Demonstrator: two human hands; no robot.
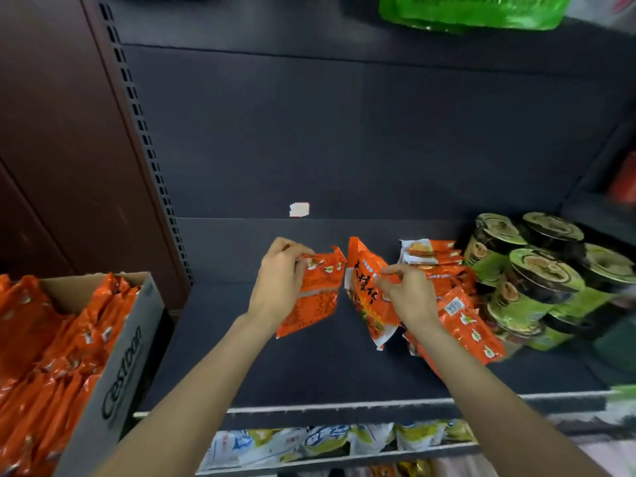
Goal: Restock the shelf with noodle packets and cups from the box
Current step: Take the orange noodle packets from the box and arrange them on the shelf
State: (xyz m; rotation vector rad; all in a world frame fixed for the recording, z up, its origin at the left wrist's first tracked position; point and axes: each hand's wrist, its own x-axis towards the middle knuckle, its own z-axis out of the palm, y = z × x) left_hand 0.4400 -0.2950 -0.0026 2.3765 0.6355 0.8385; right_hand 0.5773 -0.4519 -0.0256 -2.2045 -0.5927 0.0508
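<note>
Both hands are over the middle of the dark shelf (309,366), each with one orange noodle packet. The left hand (280,280) has its fingers curled over the top edge of its packet (315,294), which hangs roughly upright with its lower edge just above or on the shelf floor — which of the two cannot be told. The right hand (406,294) pinches the second packet (366,297) near its upper side; this one stands tilted, leaning toward the row of orange packets (461,321) already laid toward the shelf's right end, beside the stacked green noodle cups (537,270).

To do this step well, I would set the right packet first, flush against the existing row and at the same lean, then bring the left one against it so neither slides flat. The film is slick and crinkly, so a light pinch near the seam is likely enough; squeezing the middle could crush the noodles. Align the lower edges with the shelf's front edge — faces outward.

The open box (124,356) at the shelf's left end holds many more orange packets, so the restocking looks far from done.
</note>
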